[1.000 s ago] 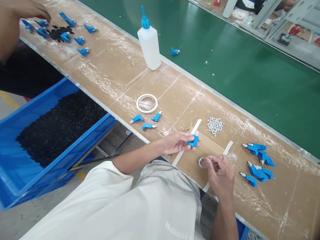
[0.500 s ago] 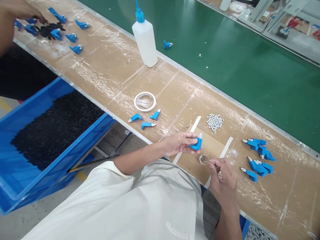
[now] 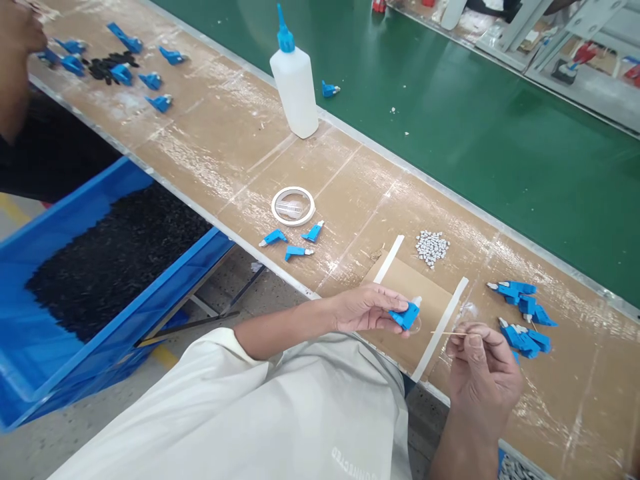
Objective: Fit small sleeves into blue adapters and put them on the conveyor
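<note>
My left hand (image 3: 367,308) pinches a small blue plastic connector (image 3: 406,314) with a white tip, holding it just over a brown card taped to the bench (image 3: 400,283). My right hand (image 3: 483,370) is closed on a thin stick (image 3: 443,333) whose tip points left toward the connector. A heap of blue connectors (image 3: 523,317) lies just right of my right hand. A pile of tiny grey parts (image 3: 431,247) sits beyond the card. A small clear dish lies mostly hidden behind the held connector.
Three blue connectors (image 3: 293,243) and a white tape ring (image 3: 293,205) lie to the left. A white squeeze bottle (image 3: 295,80) stands by the green conveyor (image 3: 475,127). A blue bin of black parts (image 3: 100,267) sits below. Another person's hand (image 3: 15,40) works among more connectors at far left.
My left hand moved right and down with the connector. My right hand drew away to the right from the clear dish, the stick now pointing at the connector.
</note>
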### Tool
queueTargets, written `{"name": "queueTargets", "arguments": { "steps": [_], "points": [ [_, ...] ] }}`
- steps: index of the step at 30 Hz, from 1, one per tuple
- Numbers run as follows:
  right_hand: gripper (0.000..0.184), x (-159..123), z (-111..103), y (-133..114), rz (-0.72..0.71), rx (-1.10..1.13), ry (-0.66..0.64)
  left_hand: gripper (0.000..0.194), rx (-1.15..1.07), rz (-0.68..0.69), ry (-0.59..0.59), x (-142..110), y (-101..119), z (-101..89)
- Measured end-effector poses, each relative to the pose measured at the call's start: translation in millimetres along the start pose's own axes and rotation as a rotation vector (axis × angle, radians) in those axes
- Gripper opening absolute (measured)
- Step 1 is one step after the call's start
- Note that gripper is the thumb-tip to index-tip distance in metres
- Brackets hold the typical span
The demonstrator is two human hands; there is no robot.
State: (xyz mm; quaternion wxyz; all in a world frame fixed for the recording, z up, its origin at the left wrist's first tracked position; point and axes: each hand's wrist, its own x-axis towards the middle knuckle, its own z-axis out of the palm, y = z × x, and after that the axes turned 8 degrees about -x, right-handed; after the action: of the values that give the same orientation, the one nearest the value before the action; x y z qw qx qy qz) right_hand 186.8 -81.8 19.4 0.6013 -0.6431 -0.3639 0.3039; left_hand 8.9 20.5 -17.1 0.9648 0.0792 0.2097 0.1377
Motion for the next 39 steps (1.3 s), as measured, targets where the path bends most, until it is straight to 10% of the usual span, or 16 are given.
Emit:
{"name": "queueTargets", "arguments": {
  "steps": [9,39],
  "points": [
    [0.006,-11,12,-18,-0.505,-0.267,0.019,0.016,-0.028,-0.05,-0.001,-3,-5,8.1],
    [0.016,-8,12,-10,-0.702,-0.551,-0.131,0.023,-0.011,-0.069,-0.018,-4,-4,1.6]
  ]
}}
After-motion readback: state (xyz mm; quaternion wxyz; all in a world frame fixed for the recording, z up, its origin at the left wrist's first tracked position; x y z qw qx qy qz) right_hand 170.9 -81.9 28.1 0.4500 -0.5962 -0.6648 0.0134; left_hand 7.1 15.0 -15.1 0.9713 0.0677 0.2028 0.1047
